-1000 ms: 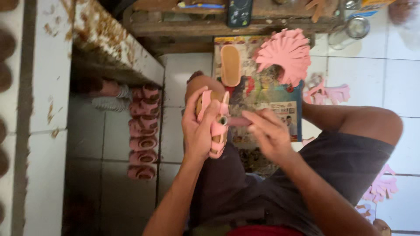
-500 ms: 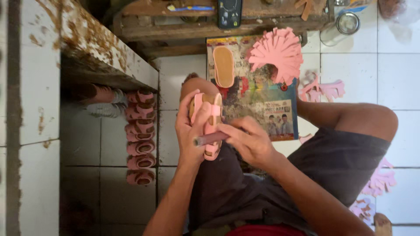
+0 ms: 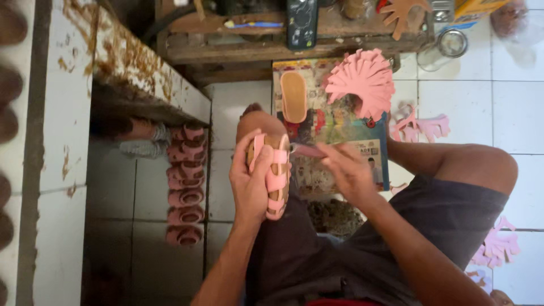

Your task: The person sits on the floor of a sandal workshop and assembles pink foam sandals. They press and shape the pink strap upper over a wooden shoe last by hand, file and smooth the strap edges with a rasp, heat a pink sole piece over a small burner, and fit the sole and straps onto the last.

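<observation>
Head view: pink sandal held over the lap, tool at its edge

Head camera looks down on a seated person with a knee raised. Left hand wraps the sandal — a small pink strapped one with a tan sole — fingers curled over the straps, thumb side toward the knee. Sandal sits upright on its side above the lap, just beside the knee, sole facing right.

Right hand pinches a thin tool, dark pinkish, fingers narrow and closed on it. Tool tip touches the sandal's upper right edge. Cannot tell what kind of tool it is — too blurred.

On the floor beyond the knee lies a printed sheet, and on it a loose tan sole and a fan of pink cut straps. More pink strap pieces lie on the white tiles right of the sheet, and another bunch by the person's right thigh. Dark shorts cover the lap.

Left of the person a row of finished pink sandals stands in a line on the tiles, under the edge of a stained white table. At the top runs a low wooden shelf with a dark device and a glass jar near it.
</observation>
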